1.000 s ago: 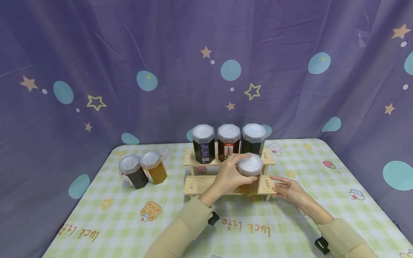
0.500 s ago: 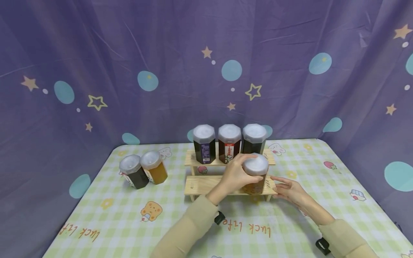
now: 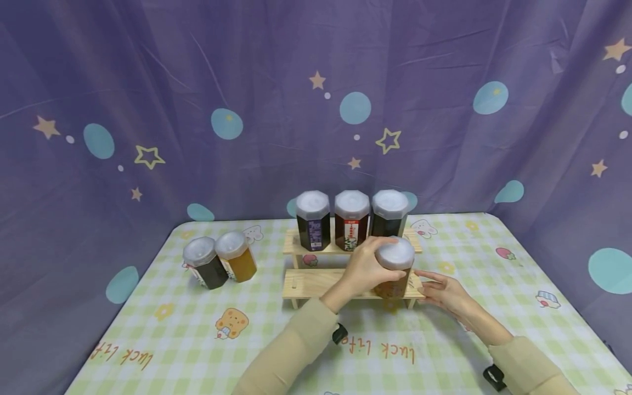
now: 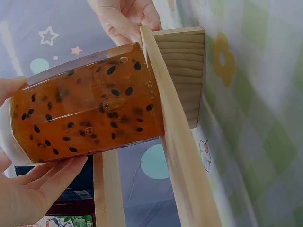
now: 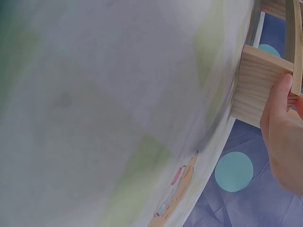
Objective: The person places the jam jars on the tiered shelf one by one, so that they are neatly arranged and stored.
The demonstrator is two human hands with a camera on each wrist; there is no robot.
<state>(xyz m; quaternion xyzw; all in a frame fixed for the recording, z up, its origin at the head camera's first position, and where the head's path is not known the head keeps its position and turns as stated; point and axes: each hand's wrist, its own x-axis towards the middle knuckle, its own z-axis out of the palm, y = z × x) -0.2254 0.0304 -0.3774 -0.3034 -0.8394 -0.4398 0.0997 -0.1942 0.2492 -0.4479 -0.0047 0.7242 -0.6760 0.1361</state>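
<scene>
My left hand point(image 3: 367, 267) grips a clear jar of amber, seed-flecked filling point(image 3: 394, 281) near its whitish lid. In the left wrist view the seedy jar point(image 4: 90, 109) has its base against the shelf board, with thumb and fingers on opposite sides. It is at the right end of the lower step of a two-step wooden rack point(image 3: 316, 282). At that step's right end, my right hand point(image 3: 446, 296) holds the board's edge. The right wrist view shows a digit of the right hand point(image 5: 284, 127) against the rack's wooden leg point(image 5: 258, 85).
On the upper step stand three dark jars: one with a purple label point(image 3: 314, 227), one with a red-and-white label point(image 3: 351, 227), and one partly hidden point(image 3: 388, 219). A dark jar point(image 3: 209, 271) and an amber jar point(image 3: 242, 266) stand left on the checked tablecloth point(image 3: 187, 340).
My left hand has moved the seedy jar a little to the right along the lower step. The right hand has stayed at the rack's end.
</scene>
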